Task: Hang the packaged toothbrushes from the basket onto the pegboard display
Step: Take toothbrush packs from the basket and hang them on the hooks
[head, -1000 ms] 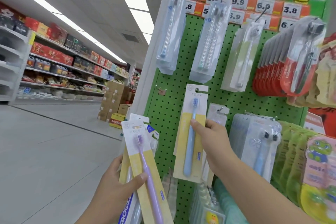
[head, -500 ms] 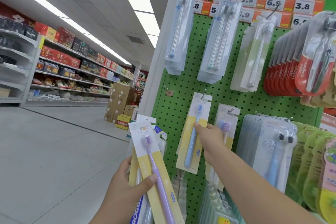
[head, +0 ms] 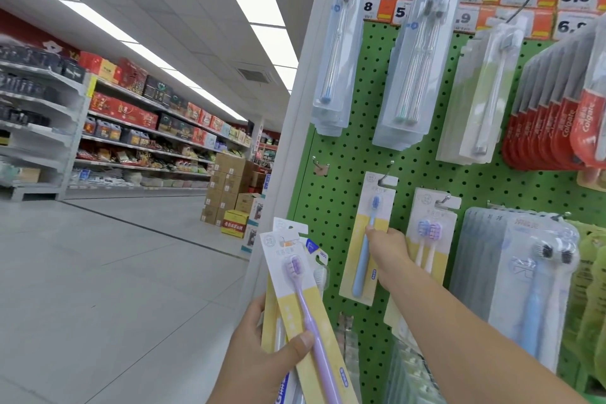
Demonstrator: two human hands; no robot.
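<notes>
My right hand point(head: 388, 251) grips a yellow-and-white carded pack with a blue toothbrush point(head: 364, 259), held flat against the green pegboard point(head: 331, 207). The pack's top slot sits at a metal peg point(head: 388, 170). My left hand point(head: 262, 361) holds a stack of similar carded packs, thumb across the front one, a purple toothbrush pack point(head: 305, 298). To the left of the blue pack an empty hook point(head: 316, 162) sticks out of the board. The basket is not in view.
A twin pink-and-purple toothbrush pack point(head: 429, 233) hangs just right of the blue one. Clear blister packs point(head: 406, 75) and red Colgate packs point(head: 557, 115) hang above, grey twin packs point(head: 524, 272) to the right. The store aisle with shelves and stacked cartons point(head: 229, 187) lies to the left.
My right hand has lifted the blue toothbrush pack up the pegboard until its slot reached the peg. My left hand has kept the stack steady.
</notes>
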